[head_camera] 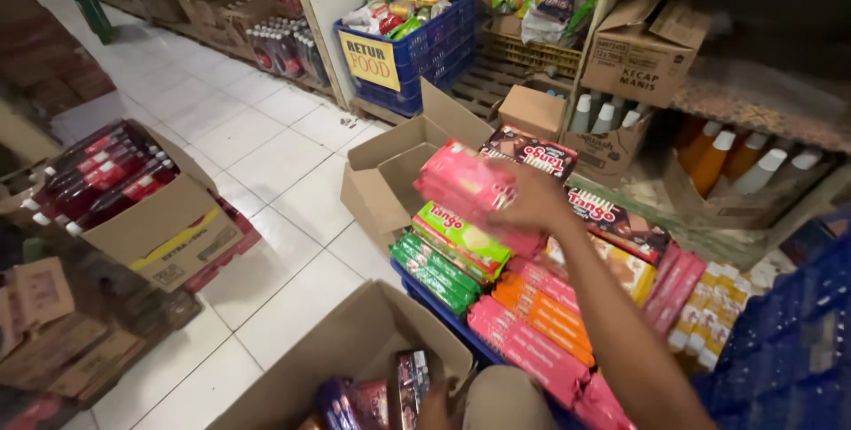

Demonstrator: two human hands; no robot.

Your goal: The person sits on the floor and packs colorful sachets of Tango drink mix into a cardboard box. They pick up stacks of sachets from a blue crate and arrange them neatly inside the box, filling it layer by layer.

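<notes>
Right hand (532, 204): centre of the frame, fingers closed around a stack of pink packs (468, 183), raised above the sorted packets so the stack clears them.
Pink packs: held flat, gripped from the right end, just over the green packs (448, 253).
Blue crate (425, 293): centre right, rows of packets grouped by colour.
Left hand (436, 408): bottom edge, at the rim of the open box (355, 341); cannot tell how its fingers stand.
Open box: bottom centre, a few dark packets (409, 381) inside.
</notes>
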